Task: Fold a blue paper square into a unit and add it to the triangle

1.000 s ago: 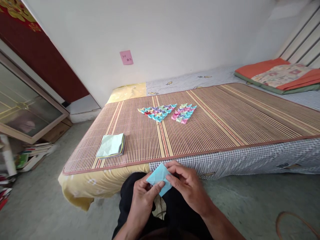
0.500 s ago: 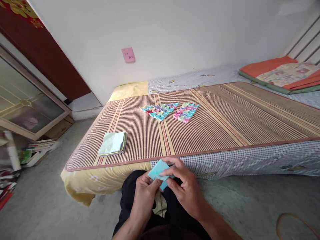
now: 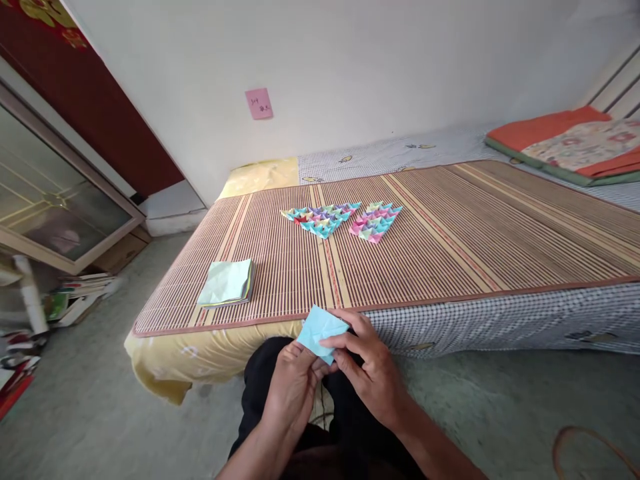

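Note:
A light blue square of paper (image 3: 321, 328), with crease lines on it, is held between my two hands above my lap, just in front of the bed edge. My left hand (image 3: 295, 370) grips its lower left side, with the thumb on top. My right hand (image 3: 364, 353) pinches the right edge, the thumb low and the fingers on and behind the sheet. Beyond my hands, on the mat, lie a larger group of folded multicoloured paper pieces (image 3: 323, 219) and a smaller group (image 3: 376, 222). A stack of pale green paper sheets (image 3: 227, 281) is at the left.
A striped bamboo mat (image 3: 440, 247) covers the bed. Folded orange and floral bedding (image 3: 565, 143) rests at the far right. The wall behind carries a pink note (image 3: 259, 104). To the left stand a glass-panelled door (image 3: 55, 193) and items on the floor.
The blue paper has turned in my hands and now shows a flatter, wider square. My left hand has shifted slightly down and its thumb lies differently on the sheet. The view has moved slightly.

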`<state>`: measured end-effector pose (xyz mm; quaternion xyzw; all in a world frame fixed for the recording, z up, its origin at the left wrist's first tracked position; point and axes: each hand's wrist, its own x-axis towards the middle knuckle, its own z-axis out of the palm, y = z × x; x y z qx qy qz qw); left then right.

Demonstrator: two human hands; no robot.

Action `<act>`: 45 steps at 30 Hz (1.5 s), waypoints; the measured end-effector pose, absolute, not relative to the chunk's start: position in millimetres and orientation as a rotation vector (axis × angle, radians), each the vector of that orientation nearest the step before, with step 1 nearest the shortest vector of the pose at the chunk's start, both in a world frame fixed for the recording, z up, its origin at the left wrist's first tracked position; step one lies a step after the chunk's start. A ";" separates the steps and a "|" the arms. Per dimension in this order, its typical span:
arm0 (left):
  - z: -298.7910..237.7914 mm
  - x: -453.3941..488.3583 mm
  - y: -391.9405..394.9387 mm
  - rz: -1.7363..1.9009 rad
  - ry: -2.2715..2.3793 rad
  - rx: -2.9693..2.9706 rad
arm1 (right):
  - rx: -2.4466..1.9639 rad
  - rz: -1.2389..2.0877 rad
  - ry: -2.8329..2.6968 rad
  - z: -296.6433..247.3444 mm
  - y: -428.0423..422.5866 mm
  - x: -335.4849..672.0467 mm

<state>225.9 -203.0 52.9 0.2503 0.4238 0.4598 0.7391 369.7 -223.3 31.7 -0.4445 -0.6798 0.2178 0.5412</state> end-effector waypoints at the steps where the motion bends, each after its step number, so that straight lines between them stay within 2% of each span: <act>1: 53.4 225.6 -203.3 1.009 0.922 0.551 | -1.064 0.532 -1.611 31.9 -223.2 370.5; 10: 57.8 220.4 -203.8 0.991 0.865 0.509 | -1.060 0.664 -1.614 30.5 -220.4 378.2; 24: 56.0 218.2 -200.8 0.964 0.857 0.417 | -1.055 0.635 -1.828 37.8 -217.9 387.8; 39: 46.6 217.9 -196.5 0.938 0.907 0.412 | -1.025 0.770 -1.814 38.3 -218.1 387.2; 45: 44.8 219.9 -193.3 1.000 0.937 0.402 | -1.014 0.719 -1.753 28.2 -219.4 381.4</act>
